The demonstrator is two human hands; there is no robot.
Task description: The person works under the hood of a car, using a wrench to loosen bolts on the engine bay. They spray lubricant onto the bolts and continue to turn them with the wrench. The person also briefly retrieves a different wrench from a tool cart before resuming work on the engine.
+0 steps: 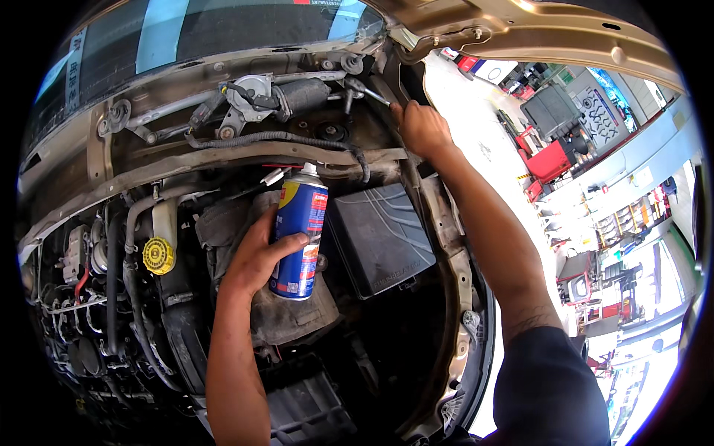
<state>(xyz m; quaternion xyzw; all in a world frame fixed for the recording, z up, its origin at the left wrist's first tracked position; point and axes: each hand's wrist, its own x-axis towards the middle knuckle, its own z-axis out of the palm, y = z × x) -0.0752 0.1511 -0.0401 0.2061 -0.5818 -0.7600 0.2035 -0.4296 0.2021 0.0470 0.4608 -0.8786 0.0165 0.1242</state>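
My left hand (260,253) is wrapped round a blue aerosol spray can (301,230) with a yellow patch and a grey-white top. The can stands nearly upright over the engine bay. Farther up and to the right, my right hand (424,130) grips the handle of a ratchet wrench (377,95). Its head sits near the right end of the wiper linkage (175,111), and a short shaft points down from it. Whether the shaft's end is on a fastener I cannot tell. Left of the ratchet lies the dark cylindrical wiper motor (303,97).
A black fuse-box-like cover (383,238) lies right of the can. Left are a yellow cap (158,256), hoses and engine parts. The raised bonnet (550,37) overhangs the upper right; the windscreen (216,33) is at the far side. Red workshop equipment (547,160) stands beyond the fender.
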